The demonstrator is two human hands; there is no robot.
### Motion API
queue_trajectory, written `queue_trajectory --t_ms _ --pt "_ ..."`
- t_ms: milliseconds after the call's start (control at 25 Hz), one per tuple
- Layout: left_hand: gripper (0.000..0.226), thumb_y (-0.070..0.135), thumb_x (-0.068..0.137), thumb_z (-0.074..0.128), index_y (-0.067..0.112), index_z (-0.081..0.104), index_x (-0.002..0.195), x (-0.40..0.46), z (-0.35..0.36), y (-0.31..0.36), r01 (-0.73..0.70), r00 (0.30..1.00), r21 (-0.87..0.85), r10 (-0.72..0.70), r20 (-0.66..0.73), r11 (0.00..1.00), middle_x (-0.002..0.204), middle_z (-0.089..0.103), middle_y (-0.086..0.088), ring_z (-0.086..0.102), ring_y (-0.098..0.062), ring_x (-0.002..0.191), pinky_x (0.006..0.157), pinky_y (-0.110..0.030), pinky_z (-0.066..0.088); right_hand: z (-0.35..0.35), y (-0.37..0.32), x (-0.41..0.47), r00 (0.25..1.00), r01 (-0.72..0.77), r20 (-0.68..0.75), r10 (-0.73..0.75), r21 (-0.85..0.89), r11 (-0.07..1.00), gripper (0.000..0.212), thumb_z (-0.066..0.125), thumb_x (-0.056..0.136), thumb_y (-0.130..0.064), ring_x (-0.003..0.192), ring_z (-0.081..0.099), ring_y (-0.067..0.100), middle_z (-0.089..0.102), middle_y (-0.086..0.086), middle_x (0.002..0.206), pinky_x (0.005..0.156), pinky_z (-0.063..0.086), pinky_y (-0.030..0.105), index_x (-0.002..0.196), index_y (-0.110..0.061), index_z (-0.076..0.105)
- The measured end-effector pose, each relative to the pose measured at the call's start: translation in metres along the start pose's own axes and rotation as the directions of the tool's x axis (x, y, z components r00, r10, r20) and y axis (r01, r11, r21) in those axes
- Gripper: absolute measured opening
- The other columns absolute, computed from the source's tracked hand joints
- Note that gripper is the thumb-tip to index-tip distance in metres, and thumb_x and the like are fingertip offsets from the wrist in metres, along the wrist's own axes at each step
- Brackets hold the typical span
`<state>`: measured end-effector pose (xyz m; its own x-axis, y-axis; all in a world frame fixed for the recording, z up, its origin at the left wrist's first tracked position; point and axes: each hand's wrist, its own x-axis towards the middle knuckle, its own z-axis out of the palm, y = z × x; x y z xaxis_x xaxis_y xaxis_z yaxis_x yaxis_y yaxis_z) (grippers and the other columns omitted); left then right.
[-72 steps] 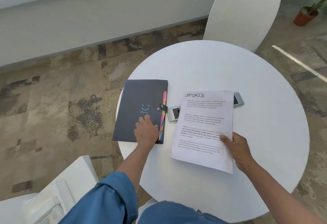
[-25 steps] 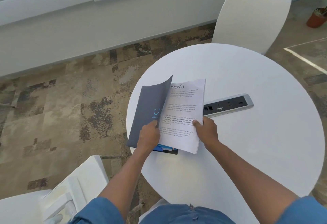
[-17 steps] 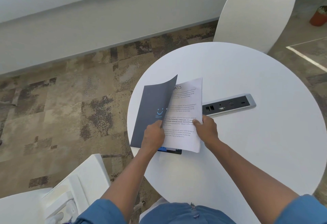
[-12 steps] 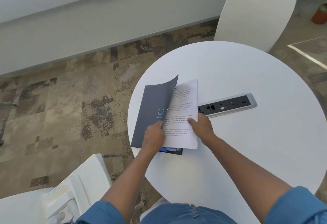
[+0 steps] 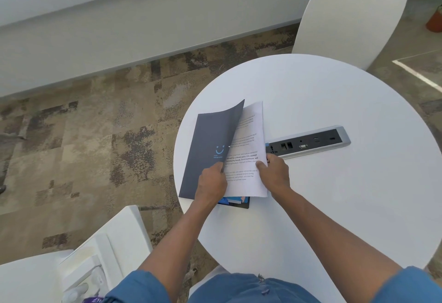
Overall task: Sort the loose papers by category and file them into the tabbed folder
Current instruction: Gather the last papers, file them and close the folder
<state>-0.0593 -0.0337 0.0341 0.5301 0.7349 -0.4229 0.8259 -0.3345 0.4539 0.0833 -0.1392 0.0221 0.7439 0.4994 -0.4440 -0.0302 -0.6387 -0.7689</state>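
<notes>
Paper (image 5: pixel 248 159) now sits further under the lifted cover than a moment ago; its heading is hidden. Folder (image 5: pixel 210 144) lies at the table's (image 5: pixel 334 195) left edge, dark grey, blue smile mark, coloured tabs at the near end. Left hand (image 5: pixel 211 186) curls round the cover's edge, lifting it. Right hand (image 5: pixel 275 174), beside the folder, pinches the paper's right edge, thumb on top.

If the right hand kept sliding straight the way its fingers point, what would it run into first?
Likely the lifted dark folder cover: the right hand points left across the paper it pinches, toward the left hand. Depth is unclear.
</notes>
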Motion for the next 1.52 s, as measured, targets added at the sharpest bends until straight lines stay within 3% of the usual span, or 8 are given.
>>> queue_trajectory --t_ms 160,280,400,560,880,1200,1400,1520 --pt "0.025 0.011 0.097 0.031 0.012 0.056 0.094 0.0 -0.004 0.002 -0.001 1.0 -0.02 0.002 0.011 1.0 0.091 0.064 -0.001 0.06 -0.017 0.077 0.058 -0.024 0.05 0.0 -0.002 0.003 0.997 -0.043 -0.064 0.044 0.021 0.999 0.012 0.054 0.094 -0.013 0.079 0.061 0.021 0.067 0.0 0.091 0.054 0.042 0.022 0.093 -0.011 0.066" --pt "0.024 0.007 0.097 0.032 0.01 0.054 0.089 0.0 -0.009 0.005 -0.006 1.0 -0.01 0.007 0.028 1.0 0.089 0.061 0.0 0.055 -0.014 0.074 0.051 -0.019 0.038 0.002 -0.001 0.002 0.994 -0.069 -0.08 0.073 0.054 0.996 0.013 0.054 0.094 -0.014 0.083 0.063 0.023 0.068 0.001 0.096 0.061 0.048 0.027 0.098 -0.012 0.066" --pt "0.027 0.008 0.097 0.032 0.007 0.059 0.094 -0.002 -0.01 0.006 -0.016 0.999 -0.026 0.017 0.027 1.0 0.094 0.065 -0.003 0.058 -0.016 0.078 0.051 -0.019 0.037 0.008 0.0 0.0 0.99 -0.076 -0.113 0.083 0.068 0.995 0.015 0.054 0.094 -0.014 0.085 0.064 0.024 0.068 0.002 0.099 0.068 0.051 0.031 0.102 -0.011 0.067" --pt "0.029 0.006 0.097 0.033 0.006 0.062 0.098 -0.003 -0.011 0.009 -0.02 1.0 -0.035 0.02 0.02 0.999 0.099 0.067 -0.005 0.058 -0.017 0.079 0.05 -0.017 0.034 0.019 -0.001 -0.003 0.998 -0.057 -0.029 0.059 0.069 0.996 0.012 0.055 0.096 -0.018 0.09 0.065 0.025 0.068 0.004 0.104 0.075 0.057 0.037 0.103 -0.012 0.063" --pt "0.03 0.011 0.099 0.032 0.011 0.062 0.101 -0.005 -0.007 0.012 -0.014 0.999 -0.042 0.016 0.048 0.999 0.098 0.066 0.0 0.061 -0.018 0.08 0.051 -0.016 0.039 0.023 0.005 -0.008 0.995 -0.02 -0.097 0.019 -0.011 1.0 0.006 0.057 0.096 -0.017 0.085 0.063 0.019 0.064 -0.003 0.097 0.07 0.055 0.033 0.101 -0.02 0.057" --pt "0.029 0.03 0.103 0.042 0.016 0.057 0.123 -0.007 -0.008 0.017 -0.001 0.998 -0.064 0.005 0.061 0.998 0.121 0.066 -0.003 0.069 -0.025 0.102 0.07 -0.024 0.054 0.049 -0.005 0.007 1.0 0.012 0.02 -0.01 -0.084 0.996 0.022 0.062 0.094 -0.021 0.089 0.065 0.02 0.068 0.005 0.112 0.078 0.059 0.04 0.114 -0.014 0.061" --pt "0.032 0.024 0.105 0.04 0.011 0.057 0.128 -0.008 -0.006 0.022 -0.021 0.999 -0.079 0.024 0.034 0.997 0.123 0.066 -0.009 0.065 -0.024 0.105 0.077 -0.021 0.045 0.057 -0.007 0.01 0.998 0.052 0.048 -0.048 -0.092 0.994 0.029 0.063 0.094 -0.017 0.089 0.055 0.013 0.067 0.007 0.116 0.079 0.048 0.027 0.122 -0.009 0.062" --pt "0.032 0.027 0.105 0.041 0.011 0.058 0.127 -0.011 -0.003 0.027 -0.024 0.999 -0.081 0.026 0.024 0.996 0.121 0.066 -0.008 0.065 -0.023 0.106 0.079 -0.021 0.043 0.056 -0.004 0.01 0.997 0.06 0.064 -0.054 -0.103 0.993 0.027 0.063 0.095 -0.017 0.097 0.057 0.015 0.065 0.006 0.117 0.083 0.047 0.028 0.121 -0.009 0.062"
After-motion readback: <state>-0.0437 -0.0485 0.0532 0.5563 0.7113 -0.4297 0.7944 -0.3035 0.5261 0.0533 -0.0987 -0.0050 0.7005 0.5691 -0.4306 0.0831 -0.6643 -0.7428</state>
